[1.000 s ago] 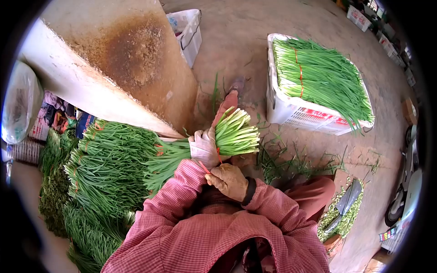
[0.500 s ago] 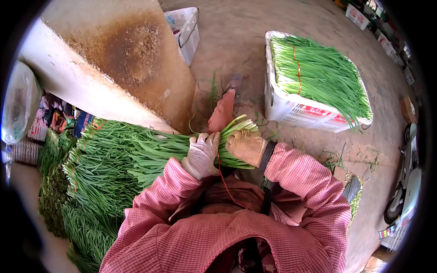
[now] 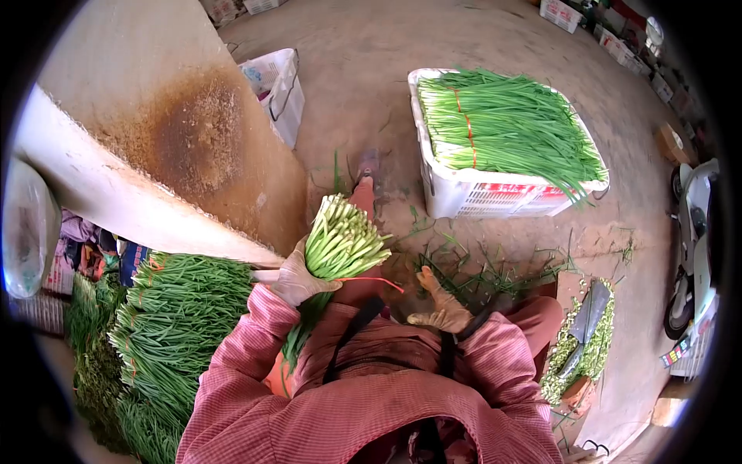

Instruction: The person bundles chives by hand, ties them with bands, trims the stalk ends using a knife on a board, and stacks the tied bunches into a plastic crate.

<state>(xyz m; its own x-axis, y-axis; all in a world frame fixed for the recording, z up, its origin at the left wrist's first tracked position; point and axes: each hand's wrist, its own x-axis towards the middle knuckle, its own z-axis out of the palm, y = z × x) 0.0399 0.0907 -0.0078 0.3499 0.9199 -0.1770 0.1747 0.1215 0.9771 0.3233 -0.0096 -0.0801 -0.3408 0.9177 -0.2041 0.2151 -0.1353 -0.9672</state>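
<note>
My left hand (image 3: 300,280), in a white glove, grips a bunch of garlic chives (image 3: 344,241). Its pale stem ends point up and forward, and the green leaves hang down below my wrist. A red tie (image 3: 379,281) sticks out to the right from under the bunch. In a tan glove, my right hand (image 3: 442,305) is held near my lap, thumb and fingers apart, with nothing in it. Right of my knee, a cleaver (image 3: 591,311) lies on a board among chopped stem ends (image 3: 555,379).
A white crate (image 3: 456,197) full of tied chives (image 3: 502,124) stands ahead on the right. Stacked chives (image 3: 182,325) lie to my left, beside a stained pillar (image 3: 178,147). Another crate (image 3: 286,108) is behind it. Loose leaves (image 3: 495,278) litter the floor; a scooter (image 3: 696,232) stands far right.
The bunch has swung from lying sideways to stem ends up, held by my left hand alone. My right hand has let go and moved down toward my lap. The view has shifted right.
</note>
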